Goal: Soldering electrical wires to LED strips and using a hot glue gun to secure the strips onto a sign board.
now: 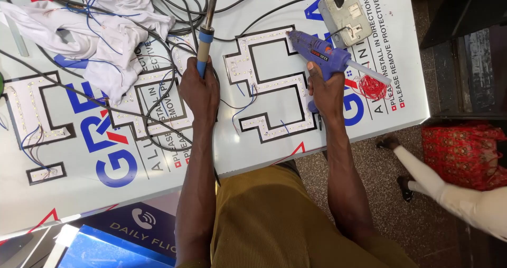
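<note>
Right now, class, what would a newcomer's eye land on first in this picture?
Likely the blue glue gun in the right hand, its nozzle on the letter shape at centre. Next, the soldering iron held upright in the left hand, and the white cloth among cables at upper left.

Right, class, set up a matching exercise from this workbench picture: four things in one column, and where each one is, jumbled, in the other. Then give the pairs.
Things:
1. glue gun
2. soldering iron
3. white cloth
4. red wire coil

Places:
A. lying bunched at the top left of the table
B. held in the left hand
C. held in the right hand, nozzle at the channel letter
D. on the table just right of the right hand

Pairs: 1-C, 2-B, 3-A, 4-D
</note>
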